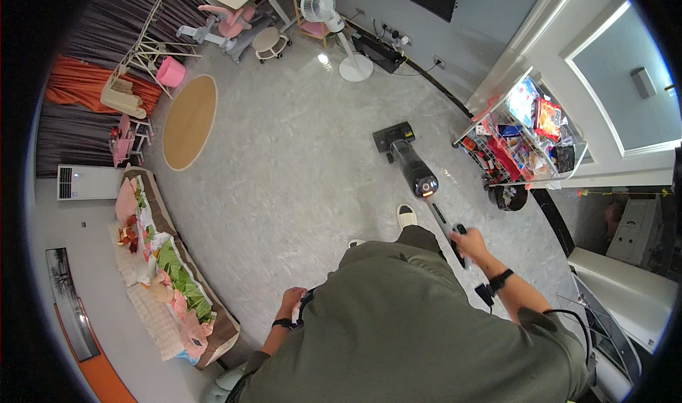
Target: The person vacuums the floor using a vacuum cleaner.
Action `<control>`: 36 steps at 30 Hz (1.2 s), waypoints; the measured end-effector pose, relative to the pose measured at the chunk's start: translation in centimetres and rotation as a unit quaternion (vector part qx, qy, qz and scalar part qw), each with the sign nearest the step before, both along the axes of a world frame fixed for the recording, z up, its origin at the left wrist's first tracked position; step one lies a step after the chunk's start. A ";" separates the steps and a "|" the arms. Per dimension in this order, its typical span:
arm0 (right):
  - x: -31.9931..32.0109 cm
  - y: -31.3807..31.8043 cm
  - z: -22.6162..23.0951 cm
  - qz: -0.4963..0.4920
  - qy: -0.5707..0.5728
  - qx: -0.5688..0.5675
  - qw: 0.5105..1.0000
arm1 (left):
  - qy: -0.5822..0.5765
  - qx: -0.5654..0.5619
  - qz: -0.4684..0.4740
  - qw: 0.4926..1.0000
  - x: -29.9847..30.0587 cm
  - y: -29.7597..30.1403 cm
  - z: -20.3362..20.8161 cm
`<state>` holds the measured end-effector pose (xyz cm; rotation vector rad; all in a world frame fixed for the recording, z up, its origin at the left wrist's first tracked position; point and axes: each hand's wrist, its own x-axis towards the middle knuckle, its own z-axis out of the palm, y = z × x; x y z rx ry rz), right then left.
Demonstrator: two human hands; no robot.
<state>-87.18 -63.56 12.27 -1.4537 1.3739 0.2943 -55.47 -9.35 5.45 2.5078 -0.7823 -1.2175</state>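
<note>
My right hand (472, 245) is wrapped round the handle of an upright floor cleaner (415, 170). Its dark, wide head (393, 137) rests on the grey floor ahead of me, to the right of the middle. A long grey stick slants from its dark body back to my grip. By my left hip hangs my left hand (290, 303), beside my green shirt. Its fingers are partly hidden, so whether anything is in them does not show.
A wire cart (526, 137) full of snack packets stands to the right, with a dark bin (508, 197) below it. Ahead are a white standing fan (355, 67) and a round stool (270, 42). An oval tan mat (190, 123) and a sofa (227, 332) lie left.
</note>
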 end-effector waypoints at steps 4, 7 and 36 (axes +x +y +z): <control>5.6 -4.5 -3.9 0.025 -0.049 -0.063 0.996 | 0.033 -0.054 0.059 0.996 -2.7 3.4 -1.1; 10.3 -9.1 -8.5 0.048 -0.059 -0.150 0.986 | 0.072 -0.061 0.153 0.984 -5.0 3.1 0.2; -11.1 6.8 1.4 -0.154 0.064 0.011 0.986 | 0.074 -0.012 0.041 0.996 2.8 -9.2 3.2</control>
